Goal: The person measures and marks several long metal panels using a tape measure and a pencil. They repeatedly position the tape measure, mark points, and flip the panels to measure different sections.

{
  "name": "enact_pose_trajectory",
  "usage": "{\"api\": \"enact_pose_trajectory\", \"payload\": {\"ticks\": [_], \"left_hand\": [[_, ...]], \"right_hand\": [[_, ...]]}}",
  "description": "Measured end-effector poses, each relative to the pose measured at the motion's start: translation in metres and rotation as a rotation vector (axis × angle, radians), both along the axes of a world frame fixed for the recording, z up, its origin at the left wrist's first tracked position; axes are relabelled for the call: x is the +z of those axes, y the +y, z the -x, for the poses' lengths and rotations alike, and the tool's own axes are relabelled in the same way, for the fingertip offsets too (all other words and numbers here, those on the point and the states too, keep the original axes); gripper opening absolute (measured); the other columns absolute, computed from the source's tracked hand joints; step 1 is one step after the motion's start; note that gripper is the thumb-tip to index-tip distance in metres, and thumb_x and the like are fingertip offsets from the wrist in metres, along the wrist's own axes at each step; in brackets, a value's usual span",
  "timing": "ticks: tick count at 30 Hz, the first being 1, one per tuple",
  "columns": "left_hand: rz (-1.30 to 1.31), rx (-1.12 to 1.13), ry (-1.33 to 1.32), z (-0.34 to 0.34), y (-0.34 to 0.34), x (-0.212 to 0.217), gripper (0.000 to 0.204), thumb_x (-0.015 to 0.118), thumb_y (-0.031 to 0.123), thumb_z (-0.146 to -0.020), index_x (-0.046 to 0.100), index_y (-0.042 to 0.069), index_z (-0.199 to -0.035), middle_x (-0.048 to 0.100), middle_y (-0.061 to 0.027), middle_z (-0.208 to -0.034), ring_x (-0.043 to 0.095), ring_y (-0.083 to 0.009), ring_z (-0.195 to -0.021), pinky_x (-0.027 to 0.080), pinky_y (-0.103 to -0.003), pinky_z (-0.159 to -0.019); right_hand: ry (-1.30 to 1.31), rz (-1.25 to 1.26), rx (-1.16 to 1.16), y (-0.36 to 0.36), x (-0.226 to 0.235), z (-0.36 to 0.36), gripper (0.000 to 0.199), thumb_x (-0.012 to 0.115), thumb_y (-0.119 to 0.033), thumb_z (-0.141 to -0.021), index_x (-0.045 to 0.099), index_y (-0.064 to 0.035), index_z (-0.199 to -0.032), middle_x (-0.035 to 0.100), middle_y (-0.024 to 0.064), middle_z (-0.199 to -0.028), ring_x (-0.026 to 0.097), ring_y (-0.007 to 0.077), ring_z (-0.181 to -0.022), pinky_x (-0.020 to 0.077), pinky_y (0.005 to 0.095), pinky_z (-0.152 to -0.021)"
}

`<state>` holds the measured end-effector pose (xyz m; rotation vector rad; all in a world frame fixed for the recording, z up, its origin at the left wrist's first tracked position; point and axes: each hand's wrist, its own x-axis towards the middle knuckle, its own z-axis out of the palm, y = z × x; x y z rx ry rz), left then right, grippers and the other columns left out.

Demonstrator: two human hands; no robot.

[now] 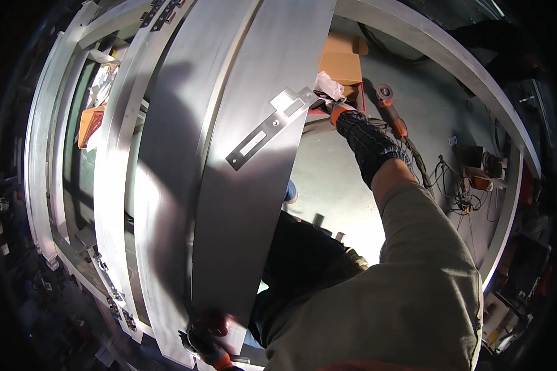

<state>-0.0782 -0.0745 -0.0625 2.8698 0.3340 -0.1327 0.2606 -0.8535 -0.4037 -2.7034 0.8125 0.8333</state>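
A flat metal strike plate (254,139) with cut-outs, screw holes and a side tongue slants across the upper part of a broad grey metal profile (247,216). By the plate's far end is my right hand (340,112), in a dark glove with orange. Its fingertips are dark and partly hidden beside an open cardboard box (341,59), so I cannot tell whether they touch the plate. Crumpled white wrapping (329,85) shows in the box. My left hand (204,347), also gloved, is closed at the profile's near end, by something dark and red that is too blurred to name.
An angle grinder (391,111) lies on the floor right of the box, with tangled cables (461,195) farther right. A metal frame (501,99) curves around the right side. More metal profiles (114,167) with hinges stand on the left, and an orange box (91,127) sits among them.
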Motion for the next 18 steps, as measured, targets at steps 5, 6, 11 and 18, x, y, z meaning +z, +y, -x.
{"api": "enact_pose_trajectory", "payload": {"ticks": [5, 6, 11, 18], "left_hand": [[0.048, -0.061, -0.009, -0.011, 0.011, -0.023, 0.046, 0.055, 0.027, -0.116, 0.056, 0.003, -0.155, 0.059, -0.0215, -0.153, 0.058, -0.0393, -0.138, 0.046, -0.047, -0.118], [0.012, -0.044, -0.020, 0.009, 0.012, -0.015, 0.046, 0.055, 0.027, -0.116, 0.055, 0.003, -0.155, 0.058, -0.0215, -0.153, 0.057, -0.0393, -0.139, 0.046, -0.047, -0.119], [0.202, 0.120, -0.047, 0.008, -0.018, -0.002, 0.051, 0.059, 0.025, -0.112, 0.054, 0.002, -0.156, 0.057, -0.0213, -0.157, 0.055, -0.0383, -0.143, 0.045, -0.047, -0.120], [-0.014, -0.152, -0.316, -0.022, -0.021, 0.018, 0.058, 0.076, 0.012, -0.091, 0.063, 0.002, -0.147, 0.061, -0.0241, -0.155, 0.058, -0.0445, -0.139, 0.048, -0.053, -0.115]], "right_hand": [[-0.051, 0.284, -0.019, -0.081, 0.008, -0.005, 0.044, 0.052, -0.035, -0.109, 0.072, -0.0113, -0.141, 0.074, 0.0156, -0.142, 0.074, 0.0345, -0.126, 0.0597, 0.0472, -0.104], [-0.001, 0.276, 0.031, -0.067, 0.013, -0.018, 0.045, 0.050, -0.036, -0.110, 0.072, -0.0122, -0.141, 0.073, 0.0147, -0.144, 0.074, 0.0332, -0.126, 0.0604, 0.0467, -0.102], [-0.369, 0.097, -0.246, -0.102, 0.035, -0.012, 0.048, 0.071, -0.037, -0.097, 0.072, -0.0144, -0.140, 0.077, 0.0212, -0.130, 0.073, 0.0380, -0.125, 0.0587, 0.0456, -0.105], [-1.389, -0.731, -0.476, -0.044, 0.126, 0.036, 0.031, 0.069, -0.013, -0.109, 0.066, 0.0010, -0.137, 0.078, 0.0121, -0.124, 0.072, 0.0181, -0.109, 0.0585, 0.0320, -0.096]]}}
